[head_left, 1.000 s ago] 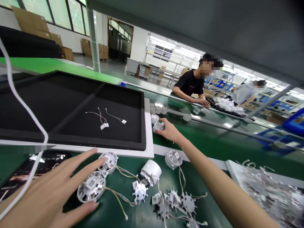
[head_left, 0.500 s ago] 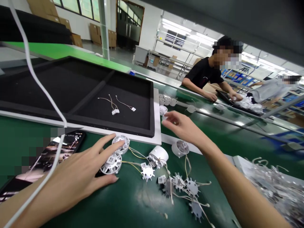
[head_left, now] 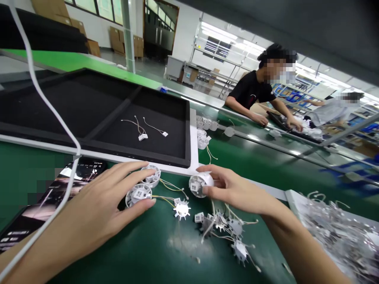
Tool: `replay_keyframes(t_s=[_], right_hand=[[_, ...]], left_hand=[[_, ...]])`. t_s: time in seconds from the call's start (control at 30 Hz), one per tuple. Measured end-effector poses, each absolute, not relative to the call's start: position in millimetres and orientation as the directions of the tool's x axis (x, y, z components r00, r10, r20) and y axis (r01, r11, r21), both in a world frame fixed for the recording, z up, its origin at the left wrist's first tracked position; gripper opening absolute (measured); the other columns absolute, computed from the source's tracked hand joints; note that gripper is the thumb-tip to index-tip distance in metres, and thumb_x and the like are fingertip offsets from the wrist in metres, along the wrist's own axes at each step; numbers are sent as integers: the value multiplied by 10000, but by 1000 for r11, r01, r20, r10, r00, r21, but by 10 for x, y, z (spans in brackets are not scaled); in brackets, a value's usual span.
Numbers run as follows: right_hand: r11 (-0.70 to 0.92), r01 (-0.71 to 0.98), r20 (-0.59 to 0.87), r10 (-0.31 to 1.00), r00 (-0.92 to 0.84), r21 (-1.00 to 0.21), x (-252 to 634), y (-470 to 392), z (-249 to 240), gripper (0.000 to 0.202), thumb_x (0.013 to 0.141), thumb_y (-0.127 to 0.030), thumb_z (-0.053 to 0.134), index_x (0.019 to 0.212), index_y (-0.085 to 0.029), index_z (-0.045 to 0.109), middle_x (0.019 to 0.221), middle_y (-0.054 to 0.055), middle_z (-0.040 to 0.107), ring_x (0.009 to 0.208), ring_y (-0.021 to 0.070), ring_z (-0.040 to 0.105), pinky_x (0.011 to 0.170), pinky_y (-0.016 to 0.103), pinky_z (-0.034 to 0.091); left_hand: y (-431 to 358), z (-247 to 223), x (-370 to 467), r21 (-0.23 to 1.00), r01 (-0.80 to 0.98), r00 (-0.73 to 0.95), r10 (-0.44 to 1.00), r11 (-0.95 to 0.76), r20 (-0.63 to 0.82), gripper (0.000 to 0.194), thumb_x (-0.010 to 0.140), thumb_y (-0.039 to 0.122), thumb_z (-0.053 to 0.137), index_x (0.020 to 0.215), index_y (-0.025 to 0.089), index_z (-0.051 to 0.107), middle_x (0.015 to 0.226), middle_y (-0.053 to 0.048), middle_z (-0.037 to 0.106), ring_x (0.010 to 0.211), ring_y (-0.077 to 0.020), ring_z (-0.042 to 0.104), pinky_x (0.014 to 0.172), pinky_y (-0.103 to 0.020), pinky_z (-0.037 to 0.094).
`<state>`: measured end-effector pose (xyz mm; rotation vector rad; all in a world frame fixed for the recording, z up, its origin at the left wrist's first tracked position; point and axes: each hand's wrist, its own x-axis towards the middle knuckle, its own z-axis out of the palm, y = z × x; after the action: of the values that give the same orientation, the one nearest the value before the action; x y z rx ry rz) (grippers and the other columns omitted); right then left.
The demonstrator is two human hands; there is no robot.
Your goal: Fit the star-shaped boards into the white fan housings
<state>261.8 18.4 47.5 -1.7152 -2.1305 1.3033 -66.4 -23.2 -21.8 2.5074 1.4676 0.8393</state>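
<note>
My right hand (head_left: 226, 183) pinches a white round housing (head_left: 194, 185) between thumb and fingers, just over the green table. A small white square connector block shows inside it. On the left, my left hand (head_left: 109, 197) has its fingers stretched over two similar housings; they touch the upper housing (head_left: 155, 179), and the thumb lies beside the lower housing (head_left: 132, 197). Thin wires run from these. Between the hands lies a silvery toothed disc (head_left: 182, 210). Several more toothed discs (head_left: 236, 227) with wired connectors lie below my right hand.
A black divided tray (head_left: 160, 156) with loose wired connectors stands behind my hands. A phone (head_left: 56, 193) lies left, crossed by a white cable (head_left: 56, 112). A wired housing (head_left: 202, 141) sits beyond the tray corner. Metal parts (head_left: 337, 232) pile up at right. A co-worker (head_left: 248, 92) works across.
My right hand has come back from beyond the tray corner, leaving a wired housing there, and has taken hold of a housing on the table. My left thumb has moved up closer to the lower housing.
</note>
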Motion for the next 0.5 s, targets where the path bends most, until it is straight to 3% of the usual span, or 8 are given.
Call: replay_keyframes(t_s=[0.1,0.2,0.27,0.37,0.43,0.5], right_hand=[[-44,682,-368,866,-338,-730,2636,168,511,626,946,-511,687,1491,-243,538,1028,48,693,864,211,635,755,356,505],[-124,486,-339,859,-384,-865,2522,98,551,604,913,-461,741,1445,-246,556,1123,58,700,934,208,663,817,360,548],[-224,297,-343,825,-450,-928,2376,24,561,597,886,-440,814,1401,-251,578,1137,49,708,945,193,676,832,342,563],[-350,103,-343,746,-571,-931,2116,-84,536,660,843,-466,913,1377,-258,587,1053,10,705,879,153,663,815,300,562],[-409,15,-316,681,-661,-912,1966,-125,502,679,838,-511,927,1373,-251,600,991,-7,694,861,138,648,835,288,555],[-435,-28,-280,627,-727,-900,1867,-129,468,648,860,-546,907,1363,-244,632,957,-14,683,869,131,639,857,280,537]], left_hand=[[-248,-226,-650,377,736,390,807,-563,444,472,1096,667,510,1497,419,538,1503,8,627,1331,-322,652,1094,-478,567],[-300,-200,-606,430,686,395,797,-587,458,427,1103,623,534,1472,411,562,1485,10,642,1326,-295,659,1136,-444,568],[-347,-163,-563,481,638,410,794,-602,450,433,1105,590,552,1496,406,537,1528,4,611,1328,-278,667,1062,-368,628],[-400,-111,-498,529,580,441,785,-619,434,521,1107,593,546,1583,415,430,1655,-20,488,1327,-268,682,904,-269,683],[-410,-87,-468,531,544,468,760,-650,452,579,1116,600,524,1635,408,355,1683,-45,458,1371,-281,658,981,-295,670],[-401,-69,-457,540,498,491,734,-678,469,583,1129,568,522,1652,391,337,1645,-57,516,1422,-282,620,1110,-340,614]])
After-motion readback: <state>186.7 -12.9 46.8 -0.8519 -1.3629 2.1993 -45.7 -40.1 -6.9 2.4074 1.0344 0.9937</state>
